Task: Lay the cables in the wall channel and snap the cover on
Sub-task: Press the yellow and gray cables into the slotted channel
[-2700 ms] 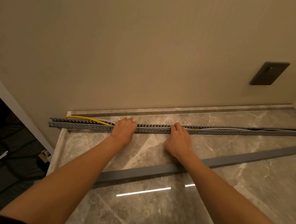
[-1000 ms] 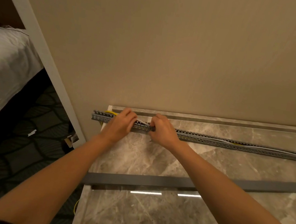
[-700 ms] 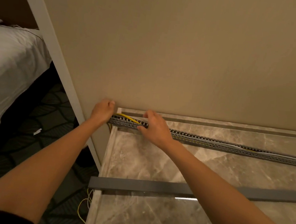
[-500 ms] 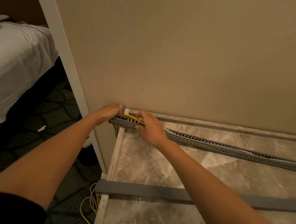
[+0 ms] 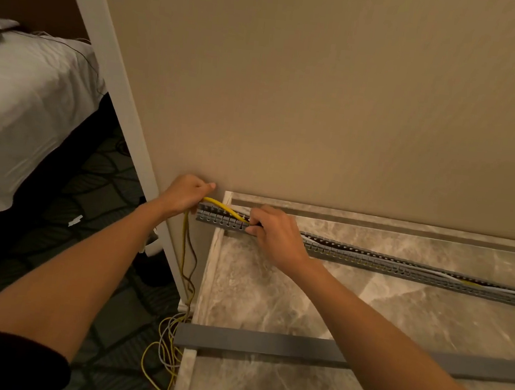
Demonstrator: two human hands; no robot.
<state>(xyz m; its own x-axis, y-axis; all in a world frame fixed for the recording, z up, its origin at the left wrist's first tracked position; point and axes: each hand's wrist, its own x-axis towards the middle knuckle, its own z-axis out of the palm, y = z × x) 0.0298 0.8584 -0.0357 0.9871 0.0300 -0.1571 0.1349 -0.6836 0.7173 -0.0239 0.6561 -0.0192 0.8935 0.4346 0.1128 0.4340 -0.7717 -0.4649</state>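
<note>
Polished, veined marble countertop [image 5: 271, 291], matt grey plastic slotted channel [image 5: 401, 267] and cover [image 5: 250, 341], matt beige wall [image 5: 322, 106]

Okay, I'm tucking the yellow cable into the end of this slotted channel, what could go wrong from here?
1. The yellow cable arches above the channel at its left end; if it stays proud, the cover may not snap shut or could pinch it.
2. The channel end overhangs the marble ledge, so pressing there might tip or shift it.
3. Slack drops to loose coils on the floor; their weight could drag the cable back out.
</note>
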